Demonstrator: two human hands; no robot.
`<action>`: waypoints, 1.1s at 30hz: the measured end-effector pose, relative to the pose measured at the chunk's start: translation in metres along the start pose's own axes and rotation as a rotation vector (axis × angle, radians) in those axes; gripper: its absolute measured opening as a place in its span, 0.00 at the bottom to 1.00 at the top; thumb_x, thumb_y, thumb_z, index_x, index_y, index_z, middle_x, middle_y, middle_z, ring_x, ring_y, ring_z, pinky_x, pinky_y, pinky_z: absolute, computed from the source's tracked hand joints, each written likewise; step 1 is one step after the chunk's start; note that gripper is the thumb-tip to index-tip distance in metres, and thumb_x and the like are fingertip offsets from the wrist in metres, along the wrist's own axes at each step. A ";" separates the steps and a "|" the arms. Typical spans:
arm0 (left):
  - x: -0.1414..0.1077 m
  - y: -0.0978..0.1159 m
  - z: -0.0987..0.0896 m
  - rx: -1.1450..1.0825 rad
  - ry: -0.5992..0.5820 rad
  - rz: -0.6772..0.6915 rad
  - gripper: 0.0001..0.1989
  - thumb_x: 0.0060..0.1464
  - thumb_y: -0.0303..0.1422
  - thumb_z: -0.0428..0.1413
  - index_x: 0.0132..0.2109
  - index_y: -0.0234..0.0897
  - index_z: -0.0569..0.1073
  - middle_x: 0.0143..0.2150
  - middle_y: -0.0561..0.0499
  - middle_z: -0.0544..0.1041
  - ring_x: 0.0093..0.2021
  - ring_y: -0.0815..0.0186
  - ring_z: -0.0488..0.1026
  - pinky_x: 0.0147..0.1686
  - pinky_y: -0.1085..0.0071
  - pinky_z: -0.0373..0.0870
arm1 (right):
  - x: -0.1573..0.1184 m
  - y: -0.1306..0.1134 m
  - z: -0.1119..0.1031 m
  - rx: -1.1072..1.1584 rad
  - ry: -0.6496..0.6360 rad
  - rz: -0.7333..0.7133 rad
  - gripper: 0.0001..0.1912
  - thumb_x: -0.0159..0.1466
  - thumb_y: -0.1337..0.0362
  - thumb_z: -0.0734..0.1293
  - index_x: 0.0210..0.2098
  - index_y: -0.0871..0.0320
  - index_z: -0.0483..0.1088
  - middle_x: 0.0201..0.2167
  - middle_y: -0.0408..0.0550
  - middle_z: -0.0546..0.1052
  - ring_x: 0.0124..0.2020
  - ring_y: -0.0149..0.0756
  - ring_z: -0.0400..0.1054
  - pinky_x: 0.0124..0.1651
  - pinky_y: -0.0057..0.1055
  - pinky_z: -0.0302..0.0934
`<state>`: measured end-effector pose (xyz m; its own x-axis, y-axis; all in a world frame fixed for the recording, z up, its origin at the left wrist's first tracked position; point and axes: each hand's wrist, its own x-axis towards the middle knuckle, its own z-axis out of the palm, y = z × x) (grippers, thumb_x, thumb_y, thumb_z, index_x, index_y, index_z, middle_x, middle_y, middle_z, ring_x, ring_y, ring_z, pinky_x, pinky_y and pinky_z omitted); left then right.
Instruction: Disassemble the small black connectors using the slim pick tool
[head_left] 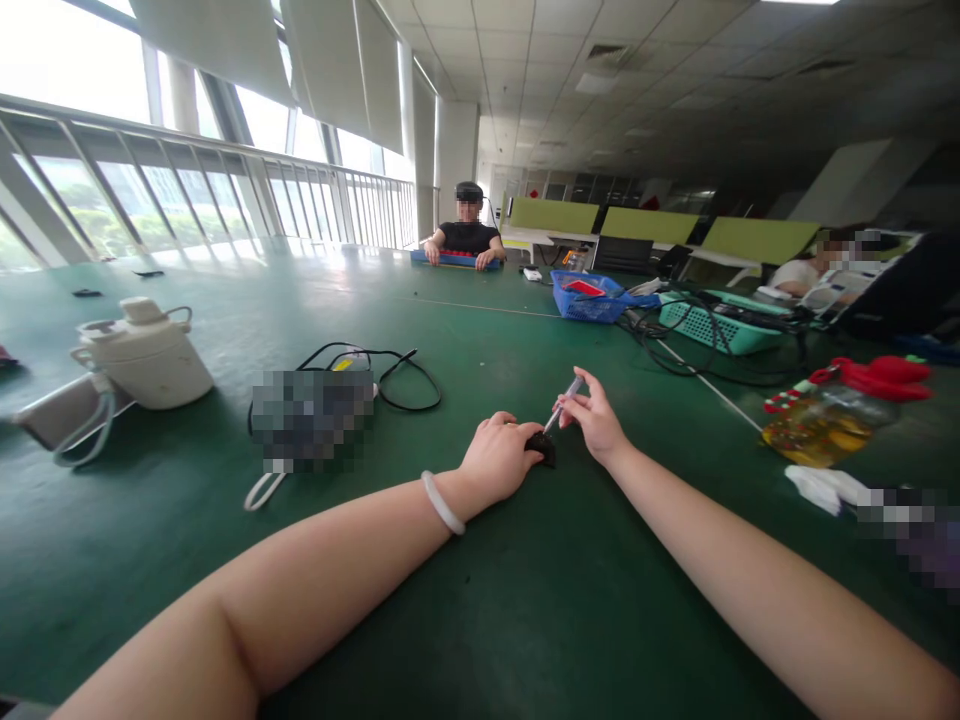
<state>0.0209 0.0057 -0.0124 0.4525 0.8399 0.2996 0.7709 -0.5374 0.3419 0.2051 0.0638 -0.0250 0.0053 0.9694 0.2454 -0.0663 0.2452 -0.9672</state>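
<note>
On the green table (480, 600), my left hand (501, 458) grips a small dark piece (546, 450) between its fingers and thumb, pressed low on the tabletop. A slim silver pen-like tool (564, 402) slants down to that piece, its tip touching or nearly touching it. My right hand (592, 418) pinches the tool's shaft, with one finger at its upper end. What the dark piece is cannot be made out.
A blurred device (311, 415) with a black cable and a beige jug (146, 355) are at left. Blue basket (589, 298), green basket (724, 325) and red-lidded jar (825, 420) stand at right. A person (469, 235) sits opposite; another is at far right.
</note>
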 end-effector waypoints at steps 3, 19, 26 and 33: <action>0.000 0.000 -0.002 0.001 -0.006 -0.006 0.18 0.55 0.37 0.56 0.53 0.43 0.72 0.44 0.47 0.78 0.52 0.54 0.67 0.51 0.58 0.65 | -0.001 0.000 0.000 0.006 0.051 -0.012 0.43 0.48 0.57 0.73 0.58 0.57 0.51 0.22 0.36 0.74 0.17 0.28 0.63 0.23 0.29 0.61; -0.003 0.000 -0.005 -0.001 -0.003 0.028 0.15 0.55 0.37 0.56 0.51 0.45 0.72 0.43 0.48 0.77 0.50 0.56 0.68 0.50 0.61 0.65 | -0.060 -0.026 -0.001 -0.063 0.188 -0.179 0.29 0.56 0.57 0.69 0.49 0.50 0.50 0.30 0.38 0.74 0.19 0.28 0.66 0.25 0.30 0.63; -0.004 0.003 -0.008 -0.011 -0.021 0.015 0.15 0.56 0.37 0.56 0.50 0.43 0.72 0.44 0.48 0.77 0.51 0.57 0.68 0.52 0.61 0.64 | -0.060 -0.024 -0.006 0.057 0.156 -0.035 0.19 0.53 0.55 0.70 0.41 0.57 0.65 0.30 0.42 0.73 0.20 0.27 0.65 0.26 0.30 0.62; -0.004 0.006 -0.010 -0.008 -0.043 -0.010 0.17 0.56 0.36 0.56 0.53 0.43 0.72 0.48 0.47 0.76 0.53 0.56 0.67 0.53 0.60 0.64 | -0.057 -0.024 -0.009 0.022 0.123 -0.007 0.20 0.59 0.48 0.64 0.24 0.58 0.68 0.17 0.41 0.68 0.19 0.28 0.62 0.25 0.27 0.58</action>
<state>0.0194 -0.0014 -0.0024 0.4640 0.8475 0.2578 0.7720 -0.5296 0.3516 0.2151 0.0023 -0.0163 0.1283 0.9619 0.2414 -0.0877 0.2535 -0.9634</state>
